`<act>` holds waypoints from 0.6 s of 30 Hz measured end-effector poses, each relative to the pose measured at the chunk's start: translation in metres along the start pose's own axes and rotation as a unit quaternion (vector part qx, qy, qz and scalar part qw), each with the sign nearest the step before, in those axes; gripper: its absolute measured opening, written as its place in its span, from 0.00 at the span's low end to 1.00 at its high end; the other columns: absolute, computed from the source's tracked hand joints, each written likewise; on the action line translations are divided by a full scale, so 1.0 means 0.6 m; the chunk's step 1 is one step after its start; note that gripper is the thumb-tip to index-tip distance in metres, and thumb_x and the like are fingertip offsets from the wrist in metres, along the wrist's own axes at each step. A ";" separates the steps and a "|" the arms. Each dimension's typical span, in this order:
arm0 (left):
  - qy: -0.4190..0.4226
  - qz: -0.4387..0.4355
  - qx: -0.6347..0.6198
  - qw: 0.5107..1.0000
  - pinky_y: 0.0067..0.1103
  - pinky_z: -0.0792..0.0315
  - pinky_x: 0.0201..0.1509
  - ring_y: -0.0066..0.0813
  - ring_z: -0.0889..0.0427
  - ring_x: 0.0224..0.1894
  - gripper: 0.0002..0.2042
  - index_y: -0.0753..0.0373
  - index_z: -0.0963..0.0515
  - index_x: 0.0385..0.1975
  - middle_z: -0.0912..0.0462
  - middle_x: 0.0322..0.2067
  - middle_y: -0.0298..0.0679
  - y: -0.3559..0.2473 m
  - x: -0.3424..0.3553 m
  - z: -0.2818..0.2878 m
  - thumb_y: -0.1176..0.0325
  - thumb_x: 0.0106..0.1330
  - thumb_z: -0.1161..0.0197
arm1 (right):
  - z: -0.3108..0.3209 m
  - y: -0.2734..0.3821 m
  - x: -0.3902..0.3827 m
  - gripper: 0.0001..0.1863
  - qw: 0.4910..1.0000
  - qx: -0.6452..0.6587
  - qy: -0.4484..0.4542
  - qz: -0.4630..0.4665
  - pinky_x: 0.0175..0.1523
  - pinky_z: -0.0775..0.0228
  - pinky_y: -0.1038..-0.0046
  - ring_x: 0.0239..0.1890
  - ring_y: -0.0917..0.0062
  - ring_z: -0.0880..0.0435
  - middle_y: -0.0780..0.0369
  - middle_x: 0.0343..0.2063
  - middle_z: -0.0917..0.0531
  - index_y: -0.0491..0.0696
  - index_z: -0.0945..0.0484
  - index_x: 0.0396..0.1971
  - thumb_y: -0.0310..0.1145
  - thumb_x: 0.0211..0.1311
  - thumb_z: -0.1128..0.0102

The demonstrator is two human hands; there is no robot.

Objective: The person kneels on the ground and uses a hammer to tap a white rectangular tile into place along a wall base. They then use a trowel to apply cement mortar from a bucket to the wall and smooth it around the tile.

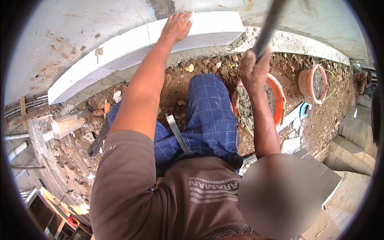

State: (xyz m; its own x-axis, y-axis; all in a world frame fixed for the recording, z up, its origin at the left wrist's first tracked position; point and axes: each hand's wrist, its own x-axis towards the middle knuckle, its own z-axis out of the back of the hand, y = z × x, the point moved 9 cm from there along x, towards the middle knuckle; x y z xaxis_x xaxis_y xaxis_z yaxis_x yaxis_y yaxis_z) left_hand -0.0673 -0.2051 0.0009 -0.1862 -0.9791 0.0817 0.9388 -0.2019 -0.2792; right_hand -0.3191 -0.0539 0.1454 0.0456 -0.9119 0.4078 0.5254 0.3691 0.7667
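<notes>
My left hand lies flat, fingers stretched out, on top of a white lightweight building block. That block is in line with another white block along the grey wall, over a rough bed of grey mortar. My right hand is closed around a dark stick-like handle, raised and tilted; its far end runs out of the picture, so the tool's kind is hidden. Below my right forearm stands an orange bucket holding wet grey mortar.
A second orange bucket of mortar stands to the right. Nearby lies a handsaw with a blue handle. Grey blocks are stacked at the lower right. Stony soil surrounds my knees; a pipe-like cylinder lies left.
</notes>
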 end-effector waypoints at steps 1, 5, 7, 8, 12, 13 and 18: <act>0.000 0.002 0.005 1.000 0.35 0.51 0.80 0.37 0.41 0.74 0.26 0.49 0.40 0.73 0.36 0.71 0.38 -0.003 -0.003 0.005 0.52 0.78 0.60 | -0.052 -0.071 -0.036 0.21 0.970 -0.114 0.141 -0.161 0.33 0.22 0.59 0.25 0.65 0.16 0.52 0.19 0.20 0.43 0.39 0.52 0.46 0.76 0.53; 0.008 0.011 -0.006 1.000 0.34 0.50 0.80 0.37 0.39 0.73 0.24 0.49 0.38 0.72 0.35 0.70 0.37 -0.010 -0.001 0.015 0.56 0.78 0.60 | -0.084 -0.115 -0.052 0.24 0.954 -0.144 0.193 -0.178 0.38 0.25 0.56 0.31 0.57 0.14 0.46 0.26 0.17 0.38 0.30 0.54 0.45 0.74 0.49; 0.012 0.010 -0.001 1.000 0.34 0.50 0.80 0.38 0.39 0.73 0.24 0.50 0.38 0.72 0.35 0.70 0.37 -0.009 -0.012 0.015 0.56 0.78 0.59 | -0.055 -0.058 -0.019 0.25 0.960 -0.084 0.165 -0.209 0.36 0.26 0.60 0.30 0.63 0.15 0.51 0.26 0.17 0.38 0.25 0.51 0.48 0.73 0.46; 0.005 0.011 0.002 1.000 0.34 0.50 0.80 0.38 0.39 0.73 0.24 0.50 0.39 0.72 0.35 0.70 0.38 -0.006 -0.005 0.022 0.56 0.78 0.59 | -0.036 -0.027 0.000 0.26 0.974 -0.050 0.129 -0.177 0.33 0.26 0.63 0.28 0.68 0.17 0.54 0.25 0.18 0.38 0.26 0.51 0.49 0.73 0.46; 0.000 0.013 -0.005 1.000 0.37 0.49 0.79 0.40 0.37 0.72 0.25 0.51 0.40 0.73 0.33 0.69 0.41 0.005 -0.012 0.012 0.57 0.78 0.59 | 0.049 0.131 0.068 0.27 0.989 0.146 -0.036 0.014 0.23 0.33 0.78 0.20 0.84 0.26 0.65 0.21 0.26 0.40 0.27 0.47 0.54 0.73 0.48; -0.008 0.014 -0.014 1.000 0.37 0.48 0.78 0.40 0.37 0.71 0.25 0.52 0.40 0.73 0.32 0.68 0.42 0.008 -0.013 0.015 0.58 0.77 0.59 | 0.059 0.157 0.068 0.28 0.976 0.199 -0.072 0.057 0.21 0.35 0.81 0.19 0.86 0.27 0.67 0.21 0.27 0.40 0.28 0.44 0.56 0.73 0.49; -0.042 0.001 -0.098 0.994 0.37 0.46 0.77 0.42 0.32 0.69 0.23 0.54 0.36 0.70 0.28 0.65 0.44 0.000 -0.003 0.019 0.62 0.76 0.55 | -0.093 -0.119 -0.079 0.25 0.921 -0.161 0.282 -0.214 0.27 0.24 0.55 0.23 0.55 0.16 0.45 0.21 0.19 0.39 0.37 0.49 0.50 0.76 0.55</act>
State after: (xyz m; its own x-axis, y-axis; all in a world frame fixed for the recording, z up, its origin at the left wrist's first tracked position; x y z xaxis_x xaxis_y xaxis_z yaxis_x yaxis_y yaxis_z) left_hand -0.0638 -0.2029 0.0114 -0.1511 -0.9757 0.1587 0.8634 -0.2084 -0.4595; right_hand -0.3114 -0.0473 0.0434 0.1621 -0.9431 -0.2902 0.8181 -0.0360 0.5740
